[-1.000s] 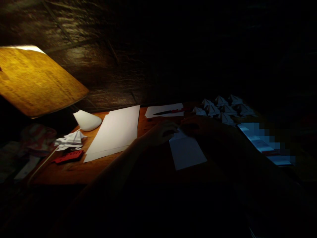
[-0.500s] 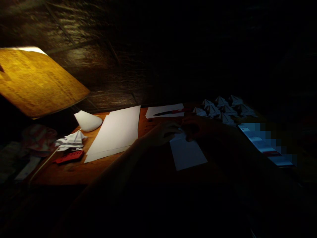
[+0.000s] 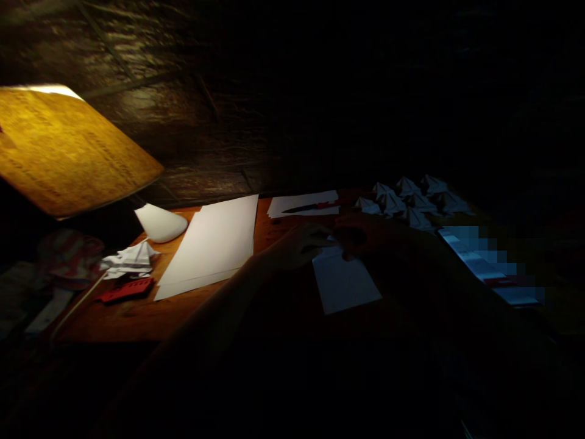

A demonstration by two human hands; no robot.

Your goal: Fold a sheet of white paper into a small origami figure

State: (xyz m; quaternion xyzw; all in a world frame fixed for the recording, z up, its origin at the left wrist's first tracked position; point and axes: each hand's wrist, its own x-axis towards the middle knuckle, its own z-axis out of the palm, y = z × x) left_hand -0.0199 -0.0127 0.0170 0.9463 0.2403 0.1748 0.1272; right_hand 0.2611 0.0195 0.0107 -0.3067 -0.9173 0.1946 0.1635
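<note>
A white sheet of paper (image 3: 346,280) lies on the wooden table in deep shadow, its near end flat and its far end between my two hands. My left hand (image 3: 307,244) has its fingers closed on the paper's far left edge. On the far right edge, my right hand (image 3: 359,236) pinches the same sheet, thumb toward me. A small folded bit of the paper shows between the hands; its exact shape is too dark to make out.
Left of the hands lie large white sheets (image 3: 214,238). Behind are smaller sheets (image 3: 304,200) with a red-handled knife (image 3: 308,208) on top. Several folded paper figures (image 3: 415,201) stand at back right, near a lit screen (image 3: 484,262). A lamp (image 3: 159,223), crumpled paper (image 3: 130,259) and red object (image 3: 127,290) sit left.
Hardly anything differs. The whole view has shifted very slightly, while both hands keep the same hold on the paper.
</note>
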